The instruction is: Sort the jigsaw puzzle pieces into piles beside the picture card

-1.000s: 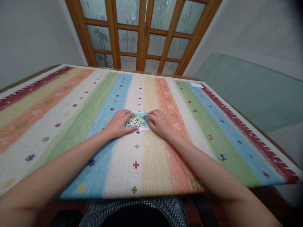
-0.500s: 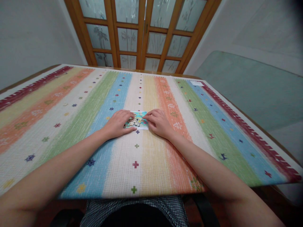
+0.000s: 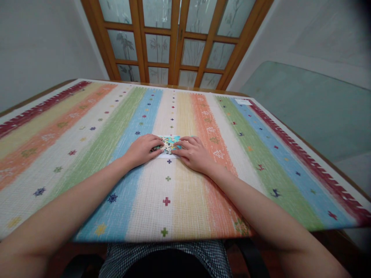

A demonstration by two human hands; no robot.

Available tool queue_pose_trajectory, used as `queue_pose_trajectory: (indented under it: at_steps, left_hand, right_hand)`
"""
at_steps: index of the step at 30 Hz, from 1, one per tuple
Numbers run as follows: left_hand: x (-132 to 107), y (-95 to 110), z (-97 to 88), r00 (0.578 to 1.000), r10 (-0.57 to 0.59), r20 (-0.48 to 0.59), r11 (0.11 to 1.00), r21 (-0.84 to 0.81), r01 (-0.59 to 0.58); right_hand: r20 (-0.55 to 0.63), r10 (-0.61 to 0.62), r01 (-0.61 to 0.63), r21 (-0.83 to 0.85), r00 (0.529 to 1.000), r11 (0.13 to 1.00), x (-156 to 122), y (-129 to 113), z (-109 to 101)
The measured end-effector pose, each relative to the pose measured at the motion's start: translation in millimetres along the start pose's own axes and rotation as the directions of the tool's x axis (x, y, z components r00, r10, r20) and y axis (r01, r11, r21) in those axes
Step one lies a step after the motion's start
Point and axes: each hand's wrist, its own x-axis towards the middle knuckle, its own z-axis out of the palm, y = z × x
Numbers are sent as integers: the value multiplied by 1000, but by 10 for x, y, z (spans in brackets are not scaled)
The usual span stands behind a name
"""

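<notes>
Both loosely spread, my left hand overlaps the card leftward; my right hand, rightward; puzzle pieces between.

There is one left hand and one right hand, one stripy cloth, one little picture card, one white paper slip and twelve glass panes. The puzzle pieces look like more than ten, too tiny to count.
</notes>
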Motion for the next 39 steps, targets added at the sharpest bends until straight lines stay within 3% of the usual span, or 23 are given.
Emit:
queue_pose_trajectory:
  at_steps: [6, 13, 18, 24, 32, 39]
  left_hand:
    - [4, 25, -7, 997, 69, -16, 992, 106, -67]
    - [23, 109, -18, 996, 78, -37, 980, 187, -69]
    - [17, 131, 2, 995, 37, -92, 998, 56, -32]
    - [0, 91, 66, 981, -126, -148, 984, -148, 104]
    - [13, 96, 84, 968, -151, -199, 971, -215, 107]
    - [57, 119, 77, 954, -157, -255, 940, -334, 66]
  right_hand:
    - [1, 12, -12, 8, 1000, 1000, 6, -18, 5]
    - [-11, -9, 9, -1, 1000, 1000, 11, -4, 36]
    - [-22, -18, 18, 9, 1000, 1000, 10, -1, 26]
    - [-88, -30, 33, 22, 996, 999, 3, 10, 47]
    - [-108, -24, 25, 8, 994, 1000, 22, 2, 61]
    - [-209, 142, -137, 38, 968, 990, 93, -194, 54]
